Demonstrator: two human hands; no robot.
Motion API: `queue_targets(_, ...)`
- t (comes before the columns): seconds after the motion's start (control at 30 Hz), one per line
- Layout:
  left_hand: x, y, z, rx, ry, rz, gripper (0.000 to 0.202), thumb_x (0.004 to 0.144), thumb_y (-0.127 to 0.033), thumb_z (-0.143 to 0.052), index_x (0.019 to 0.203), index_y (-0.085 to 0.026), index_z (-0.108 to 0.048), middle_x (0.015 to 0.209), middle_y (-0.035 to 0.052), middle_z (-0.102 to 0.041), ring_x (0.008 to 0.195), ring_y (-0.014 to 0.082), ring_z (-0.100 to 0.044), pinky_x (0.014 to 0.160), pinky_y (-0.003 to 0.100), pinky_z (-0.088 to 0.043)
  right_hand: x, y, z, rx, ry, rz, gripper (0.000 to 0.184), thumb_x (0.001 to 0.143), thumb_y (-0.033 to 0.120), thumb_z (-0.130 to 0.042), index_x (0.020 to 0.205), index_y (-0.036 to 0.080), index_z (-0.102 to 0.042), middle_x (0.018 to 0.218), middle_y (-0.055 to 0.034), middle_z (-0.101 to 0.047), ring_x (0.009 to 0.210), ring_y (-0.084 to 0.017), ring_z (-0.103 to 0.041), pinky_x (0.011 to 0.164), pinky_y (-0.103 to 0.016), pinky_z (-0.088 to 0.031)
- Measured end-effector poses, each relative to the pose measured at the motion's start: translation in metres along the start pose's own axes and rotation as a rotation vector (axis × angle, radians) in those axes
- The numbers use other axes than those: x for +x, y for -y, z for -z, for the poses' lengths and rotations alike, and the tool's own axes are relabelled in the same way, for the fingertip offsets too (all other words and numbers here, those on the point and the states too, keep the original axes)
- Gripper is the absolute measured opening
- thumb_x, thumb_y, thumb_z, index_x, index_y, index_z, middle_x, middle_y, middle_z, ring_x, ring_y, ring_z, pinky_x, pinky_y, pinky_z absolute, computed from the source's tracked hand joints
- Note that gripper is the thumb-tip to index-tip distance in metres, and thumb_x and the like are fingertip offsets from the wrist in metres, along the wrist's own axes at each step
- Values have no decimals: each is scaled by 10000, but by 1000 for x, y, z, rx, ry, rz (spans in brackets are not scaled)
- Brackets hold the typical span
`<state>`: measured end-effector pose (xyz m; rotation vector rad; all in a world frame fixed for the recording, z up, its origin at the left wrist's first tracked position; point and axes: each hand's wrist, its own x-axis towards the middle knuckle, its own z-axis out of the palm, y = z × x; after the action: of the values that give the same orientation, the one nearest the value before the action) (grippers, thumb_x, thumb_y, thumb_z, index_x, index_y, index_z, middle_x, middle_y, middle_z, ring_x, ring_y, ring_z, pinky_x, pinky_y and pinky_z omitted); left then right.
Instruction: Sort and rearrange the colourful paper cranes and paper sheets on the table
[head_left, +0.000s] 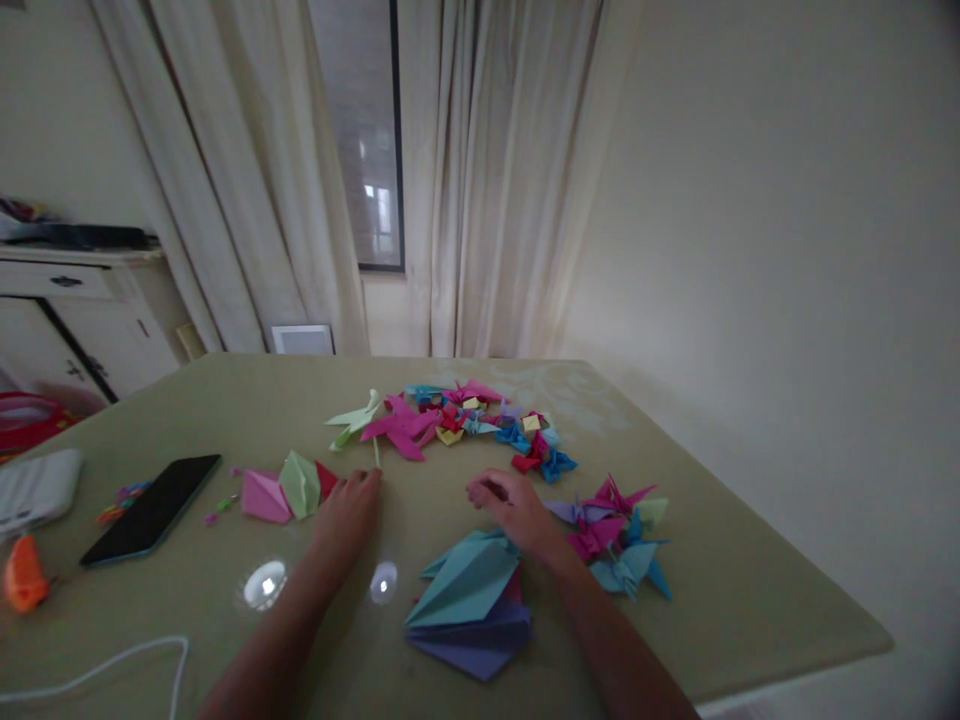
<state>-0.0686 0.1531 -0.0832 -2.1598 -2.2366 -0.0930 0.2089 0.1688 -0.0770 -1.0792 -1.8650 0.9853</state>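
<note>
My left hand (349, 515) lies on the olive table (720, 560), fingertips touching the lower end of a thin green stick (376, 452) that leads up to a pink paper pinwheel (401, 428); the fingers look close together. My right hand (510, 508) rests on the table with its fingers curled loosely, nothing clearly in them. Just below it lie stacked folded papers, teal (463, 585) over purple (480, 645). Left of my left hand sit folded pink, green and red paper pieces (289, 490).
A heap of coloured origami (487, 420) lies further back, more paper cranes (615, 540) to the right. A black phone (152, 507), small beads (124, 500), a white pouch (34, 490), an orange object (22, 575) and a white cable (112, 665) are on the left. Curtains and a cabinet stand behind.
</note>
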Motion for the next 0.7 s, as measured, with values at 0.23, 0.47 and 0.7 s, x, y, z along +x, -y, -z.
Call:
queue_targets(0.23, 2, 11, 3, -24, -178, 20, 491, 950, -2, -390, 1336, -133, -663, 1390, 179, -664, 1225, 321, -656, 1048, 447, -507, 6, -9, -5, 155, -69, -30, 422, 967, 555, -624, 885, 156, -735, 813, -65, -735, 726, -177, -673, 675, -275, -523)
queue_targets(0.47, 1, 18, -2, 7, -125, 7, 484, 932, 1, -400, 1294, -148, -684, 1401, 165, -667, 1288, 323, -627, 1074, 457, -490, 4, -8, -6, 96, -115, -16, 357, 968, 483, -631, 842, 164, -728, 775, -49, -729, 691, -161, -652, 639, -256, -496)
queue_targets(0.7, 13, 15, -11, -181, -82, 3, 489, 945, -24, -358, 1348, -116, -621, 1326, 184, -691, 1174, 257, -699, 1032, 374, -512, 5, -11, -6, 89, -133, -14, 345, 965, 464, -623, 834, 161, -724, 769, -49, -722, 686, -160, -642, 640, -256, -490)
